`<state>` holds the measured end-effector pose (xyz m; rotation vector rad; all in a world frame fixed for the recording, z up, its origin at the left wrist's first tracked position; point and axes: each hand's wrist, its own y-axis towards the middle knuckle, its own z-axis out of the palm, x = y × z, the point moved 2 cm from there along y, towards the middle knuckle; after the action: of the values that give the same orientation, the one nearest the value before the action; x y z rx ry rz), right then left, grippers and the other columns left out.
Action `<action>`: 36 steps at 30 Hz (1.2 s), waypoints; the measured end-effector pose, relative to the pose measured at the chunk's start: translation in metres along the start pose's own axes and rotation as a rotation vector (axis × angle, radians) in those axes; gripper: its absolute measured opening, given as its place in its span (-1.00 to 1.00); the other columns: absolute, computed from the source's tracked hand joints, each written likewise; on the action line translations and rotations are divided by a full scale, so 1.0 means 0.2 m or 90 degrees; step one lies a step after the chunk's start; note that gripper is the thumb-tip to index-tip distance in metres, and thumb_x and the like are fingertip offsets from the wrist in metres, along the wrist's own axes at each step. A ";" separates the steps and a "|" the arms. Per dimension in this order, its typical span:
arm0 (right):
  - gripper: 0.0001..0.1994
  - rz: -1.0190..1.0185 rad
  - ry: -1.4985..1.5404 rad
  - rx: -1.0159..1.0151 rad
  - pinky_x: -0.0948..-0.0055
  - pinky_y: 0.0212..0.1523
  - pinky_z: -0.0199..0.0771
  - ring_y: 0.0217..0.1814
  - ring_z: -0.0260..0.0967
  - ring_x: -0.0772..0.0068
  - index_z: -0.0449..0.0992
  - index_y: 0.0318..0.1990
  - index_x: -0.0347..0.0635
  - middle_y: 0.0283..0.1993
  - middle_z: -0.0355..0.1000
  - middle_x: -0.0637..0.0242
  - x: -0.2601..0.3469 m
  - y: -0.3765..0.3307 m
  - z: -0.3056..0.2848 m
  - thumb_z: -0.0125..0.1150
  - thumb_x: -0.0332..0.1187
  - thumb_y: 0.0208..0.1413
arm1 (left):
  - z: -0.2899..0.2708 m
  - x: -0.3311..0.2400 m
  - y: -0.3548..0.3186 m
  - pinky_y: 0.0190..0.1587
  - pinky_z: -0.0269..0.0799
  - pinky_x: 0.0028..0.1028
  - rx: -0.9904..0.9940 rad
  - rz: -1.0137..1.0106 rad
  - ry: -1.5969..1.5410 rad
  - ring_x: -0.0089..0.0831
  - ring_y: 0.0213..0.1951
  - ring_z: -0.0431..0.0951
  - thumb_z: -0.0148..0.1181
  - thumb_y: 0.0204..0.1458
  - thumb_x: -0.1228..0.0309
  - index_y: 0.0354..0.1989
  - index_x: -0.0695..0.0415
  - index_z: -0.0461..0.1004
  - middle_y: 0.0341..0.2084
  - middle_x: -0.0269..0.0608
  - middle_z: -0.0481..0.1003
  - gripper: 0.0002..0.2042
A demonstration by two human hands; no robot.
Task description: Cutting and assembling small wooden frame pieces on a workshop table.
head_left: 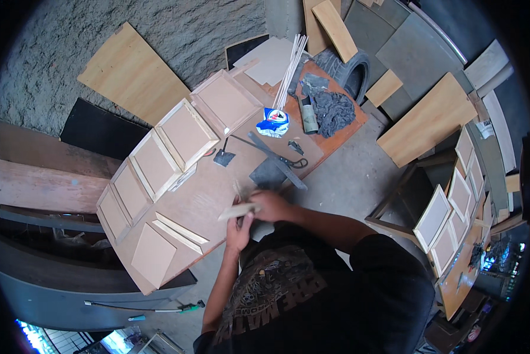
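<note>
Above the table's near edge, my left hand (pixel 238 236) is closed around a short, pale wooden piece (pixel 235 212), its thumb pressed against it. My right hand (pixel 272 206) meets the piece's right end with curled fingers. A blurred pale shape sticks up beside those fingers, and I cannot make out what the right hand grips. Left of my hands, two thin wooden strips (pixel 182 231) lie by a flat beige panel (pixel 154 255). Ahead are a dark metal ruler (pixel 279 162), black-handled scissors (pixel 297 163) and a dark square sheet (pixel 269 173).
Several framed panels (pixel 185 133) line the table's far left side. A blue-and-white bag (pixel 273 123), thin white rods (pixel 291 71), a cylindrical can (pixel 308 116) and dark cloth (pixel 335 113) sit at the back. More framed panels (pixel 433 218) stand on the right. A tyre (pixel 356 74) rests behind.
</note>
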<state>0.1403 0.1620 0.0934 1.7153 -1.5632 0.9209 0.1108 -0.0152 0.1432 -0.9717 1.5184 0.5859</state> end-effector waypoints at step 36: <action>-0.27 0.622 -0.286 -0.449 0.06 0.46 0.28 0.42 0.33 -0.12 0.55 0.26 0.01 0.34 0.41 0.02 -1.37 -0.20 -1.54 0.59 -0.18 -0.20 | -0.86 1.04 -1.58 -0.44 0.46 -0.31 -0.697 -0.406 -0.239 -0.29 -0.43 0.57 0.06 0.35 -0.16 0.17 0.30 0.49 -0.33 0.01 0.62 -0.35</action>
<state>0.1411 0.5722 0.0356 0.6203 -2.6891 0.2611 0.2861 -0.3740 0.0248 -1.9252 0.4007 1.0666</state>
